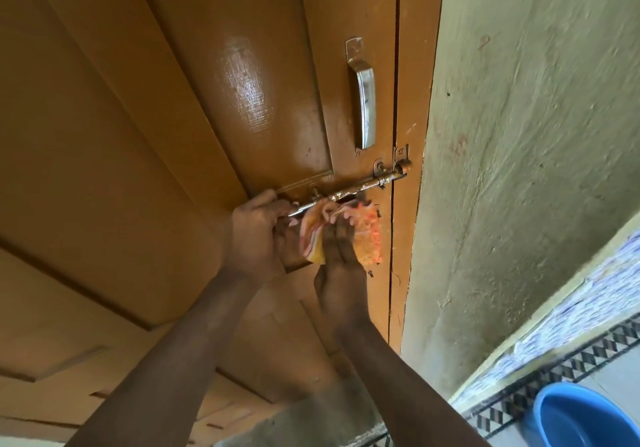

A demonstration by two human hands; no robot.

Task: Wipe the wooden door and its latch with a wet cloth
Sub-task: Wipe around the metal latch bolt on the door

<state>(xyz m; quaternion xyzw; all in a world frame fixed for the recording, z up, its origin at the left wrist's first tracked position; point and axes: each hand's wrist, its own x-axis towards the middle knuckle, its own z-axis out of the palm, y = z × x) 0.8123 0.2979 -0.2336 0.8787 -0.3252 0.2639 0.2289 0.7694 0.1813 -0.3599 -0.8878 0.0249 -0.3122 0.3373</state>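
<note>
An orange-brown panelled wooden door (166, 107) fills the left and middle of the view, with a glossy wet patch on its raised panel. A metal sliding bolt latch (367, 185) runs across its right stile, its tip pushed into the keeper at the door frame. My left hand (254, 230) grips the bolt's left end. My right hand (341, 266) presses a crumpled orange, pink and white cloth (367, 235) against the door just under the bolt. Part of the cloth is hidden behind my fingers.
A shiny metal pull handle (365, 100) is fixed above the latch. A rough pale green wall (526, 134) stands right of the door frame. A blue plastic basin (578, 419) sits on the floor at the bottom right, beside a patterned tile border (554, 377).
</note>
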